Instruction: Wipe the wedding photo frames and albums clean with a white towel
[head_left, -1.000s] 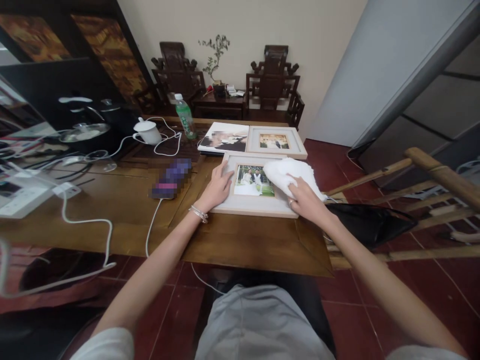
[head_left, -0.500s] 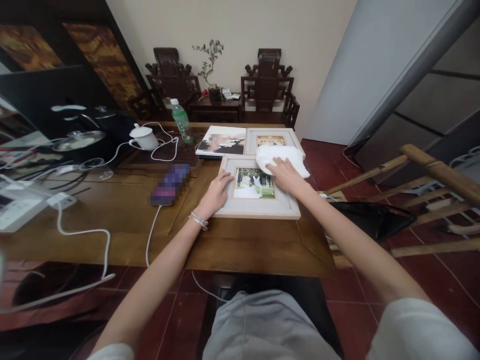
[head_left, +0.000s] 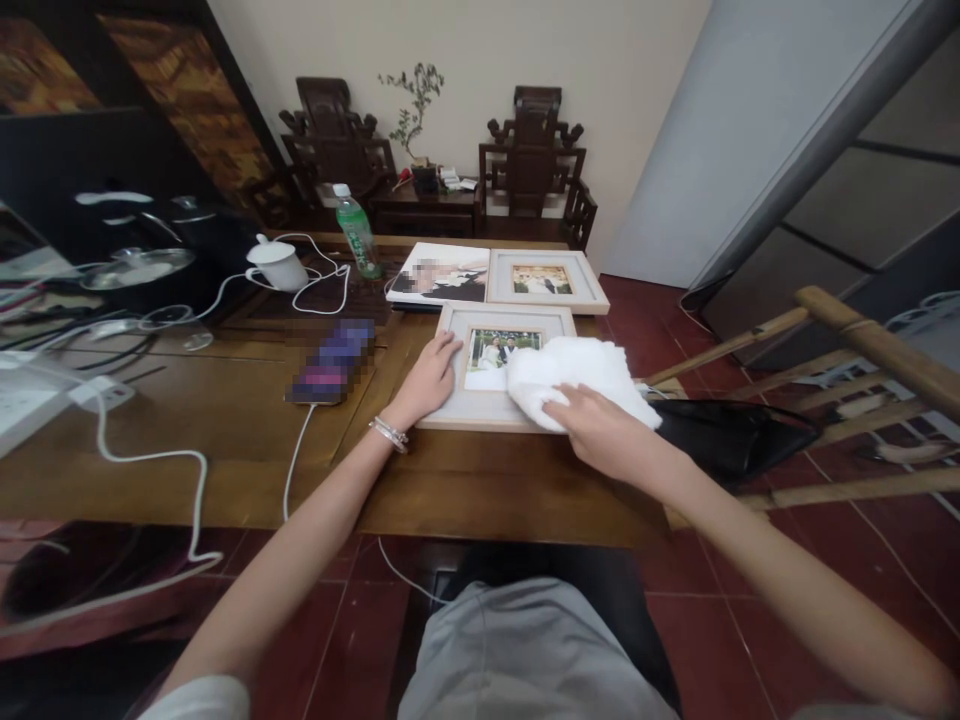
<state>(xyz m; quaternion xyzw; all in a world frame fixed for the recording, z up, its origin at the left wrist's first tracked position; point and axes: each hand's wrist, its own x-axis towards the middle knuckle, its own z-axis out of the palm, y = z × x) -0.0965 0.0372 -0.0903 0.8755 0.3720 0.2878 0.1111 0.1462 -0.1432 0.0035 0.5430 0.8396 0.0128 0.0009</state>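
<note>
A light wooden picture frame [head_left: 450,408] lies flat on the table, with a wedding photo inside a pale mat. My left hand [head_left: 429,382] grips its left edge, fingers resting on the front border. Over the frame's lower right part spreads a white cloth [head_left: 581,368], hiding that corner and some of the photo. My right hand [head_left: 600,425] is closed on the cloth's near side. Just behind lies a second picture frame [head_left: 499,275], and left of that one a photo album or book [head_left: 457,285] with a picture on its cover.
On the wooden table [head_left: 480,480], a phone [head_left: 334,360] with a charging cable lies to the left. Behind it are a lidded white cup [head_left: 277,265] and a green bottle [head_left: 358,235]. Cables and a power strip [head_left: 30,405] crowd the far left. A wooden chair [head_left: 885,350] stands right.
My right hand has drawn the cloth from the frame's upper right toward its lower right corner, uncovering the rear frame. My left hand stays on the left edge.
</note>
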